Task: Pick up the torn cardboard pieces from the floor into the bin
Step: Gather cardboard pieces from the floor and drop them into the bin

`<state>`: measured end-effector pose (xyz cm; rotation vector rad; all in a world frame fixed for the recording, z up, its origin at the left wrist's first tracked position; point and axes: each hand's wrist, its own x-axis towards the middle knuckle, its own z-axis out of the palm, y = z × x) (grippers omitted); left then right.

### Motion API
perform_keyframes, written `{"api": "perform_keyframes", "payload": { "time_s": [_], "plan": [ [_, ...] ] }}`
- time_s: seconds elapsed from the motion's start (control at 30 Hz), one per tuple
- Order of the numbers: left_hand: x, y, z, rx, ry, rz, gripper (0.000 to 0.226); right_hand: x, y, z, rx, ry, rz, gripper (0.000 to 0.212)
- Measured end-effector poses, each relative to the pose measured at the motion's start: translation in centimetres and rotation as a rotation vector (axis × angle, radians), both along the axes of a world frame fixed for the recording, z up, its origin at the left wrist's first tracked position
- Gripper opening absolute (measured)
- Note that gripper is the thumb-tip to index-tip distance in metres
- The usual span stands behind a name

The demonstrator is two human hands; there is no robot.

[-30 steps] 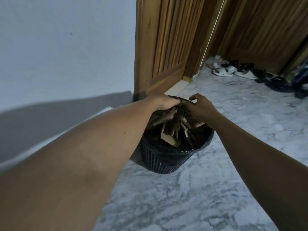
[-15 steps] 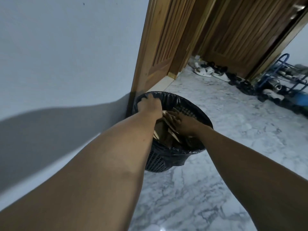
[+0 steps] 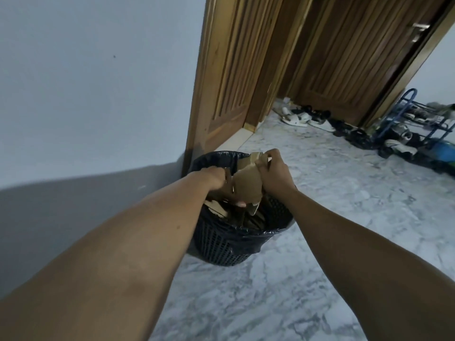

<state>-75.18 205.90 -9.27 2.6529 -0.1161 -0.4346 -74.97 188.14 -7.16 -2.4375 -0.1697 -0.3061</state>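
head cam: right hand [image 3: 273,172] grip curled round top of a torn cardboard piece [image 3: 247,184], held just above the black bin [image 3: 221,249]; left hand [image 3: 214,179] grip holds its lower edge. more torn pieces [image 3: 253,220] lie inside bin, which stands on marble floor [image 3: 320,217] by wall [image 3: 98,94].

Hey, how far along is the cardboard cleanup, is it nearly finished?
Nearly. Done: torn pieces already lie in the bin, and the visible marble floor shows no cardboard. In hand: the left hand and right hand both grip a large cardboard piece over the bin's mouth. Left: getting that piece down inside; floor outside this view cannot be checked.
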Motion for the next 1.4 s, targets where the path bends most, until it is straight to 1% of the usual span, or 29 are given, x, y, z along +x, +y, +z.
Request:
{"api": "perform_keyframes", "payload": {
  "time_s": [0.03,0.07,0.1,0.13,0.17,0.2,0.23,0.27,0.3,0.37,0.43,0.5,0.53,0.6,0.63,0.73,0.8,0.87,0.9,0.97,1.0,1.07,1.13,1.17,1.2,1.23,1.3,1.37,1.4],
  "plan": [
    [-0.1,-0.3,-0.1,0.031,-0.009,-0.033,0.07,0.5,-0.3,0.1,0.01,0.027,-0.005,0.016],
    [0.0,-0.5,-0.1,0.071,-0.034,-0.055,0.07,1.1,-0.8,0.1,-0.015,0.088,-0.001,0.017],
    [0.1,-0.7,-0.1,0.118,-0.074,-0.059,0.06,1.5,-1.3,0.2,-0.101,0.176,0.014,0.017],
    [0.1,-0.7,-0.1,0.157,-0.129,-0.048,0.051,1.9,-1.8,0.4,-0.254,0.269,0.037,0.017],
    [0.3,-0.6,-0.2,0.176,-0.191,-0.03,0.051,2.2,-2.2,0.9,-0.428,0.354,0.059,0.021],
    [0.6,-0.4,-0.2,0.194,-0.244,-0.013,0.062,2.4,-2.6,1.5,-0.569,0.418,0.058,0.027],
    [0.7,-0.3,-0.1,0.215,-0.28,0.003,0.076,2.6,-2.9,2.3,-0.641,0.471,0.049,0.036],
    [0.7,-0.2,0.0,0.231,-0.302,0.016,0.086,3.0,-3.3,3.0,-0.66,0.509,0.048,0.047],
    [0.7,-0.1,0.1,0.247,-0.303,0.024,0.089,3.4,-3.7,3.6,-0.651,0.551,0.063,0.059],
    [0.6,-0.2,0.6,0.242,-0.227,0.017,0.087,3.9,-3.8,4.5,-0.627,0.621,0.132,0.078],
    [0.0,-0.8,1.2,0.214,-0.042,-0.026,0.097,4.1,-3.5,4.2,-0.725,0.635,0.251,0.087],
    [-1.2,-1.8,1.2,0.247,0.11,-0.054,0.106,4.0,-3.1,2.4,-0.833,0.583,0.375,0.092],
    [-1.4,-2.2,0.4,0.278,0.131,-0.044,0.103,4.1,-3.1,0.8,-0.816,0.569,0.42,0.096],
    [-1.6,-3.0,-1.0,0.328,0.096,-0.003,0.092,3.8,-3.0,-2.3,-0.704,0.584,0.466,0.11],
    [-1.7,-3.5,-1.5,0.354,0.074,0.012,0.091,3.8,-3.0,-3.5,-0.657,0.576,0.48,0.114],
    [-1.6,-4.4,-2.2,0.409,0.062,0.044,0.109,5.3,-3.5,-4.2,-0.574,0.625,0.48,0.112],
    [-1.6,-4.5,-1.8,0.367,-0.018,0.135,0.111,6.6,-4.4,-2.4,-0.46,0.653,0.467,0.112],
    [-1.5,-4.5,-1.4,0.319,-0.088,0.161,0.113,7.1,-5.3,-1.1,-0.334,0.609,0.418,0.132],
    [-1.3,-4.6,-1.3,0.293,-0.078,0.167,0.116,7.1,-5.6,-0.9,-0.291,0.569,0.392,0.139],
    [-1.0,-5.0,-0.7,0.234,0.014,0.166,0.127,6.5,-6.2,-1.2,-0.177,0.502,0.373,0.148],
    [-0.9,-5.3,-0.3,0.251,0.061,0.138,0.134,6.2,-6.4,-1.4,-0.113,0.474,0.369,0.15],
    [-0.6,-5.6,0.6,0.376,0.122,0.073,0.15,5.9,-6.6,-1.0,0.023,0.465,0.398,0.143],
    [-0.7,-5.7,1.6,0.466,0.096,0.042,0.153,5.4,-6.8,0.2,0.138,0.469,0.439,0.118],
    [-0.6,-5.6,1.9,0.45,0.045,0.037,0.146,5.3,-7.0,0.6,0.125,0.404,0.421,0.099],
    [-0.7,-5.4,2.4,0.414,-0.01,0.04,0.133,5.3,-7.1,0.9,0.058,0.298,0.388,0.081],
    [-0.4,-4.9,2.5,0.383,-0.051,0.044,0.118,5.4,-7.6,1.0,-0.031,0.203,0.327,0.069],
    [-0.2,-3.3,2.6,0.389,-0.083,0.058,0.091,5.2,-9.1,1.0,-0.243,0.108,0.204,0.057],
    [-0.7,-1.5,1.9,0.403,-0.06,0.095,0.081,4.8,-10.8,0.8,-0.44,0.154,0.149,0.048],
    [-1.1,-0.6,1.4,0.394,-0.044,0.124,0.076,4.5,-11.6,0.8,-0.448,0.255,0.151,0.043]
  ]
}}
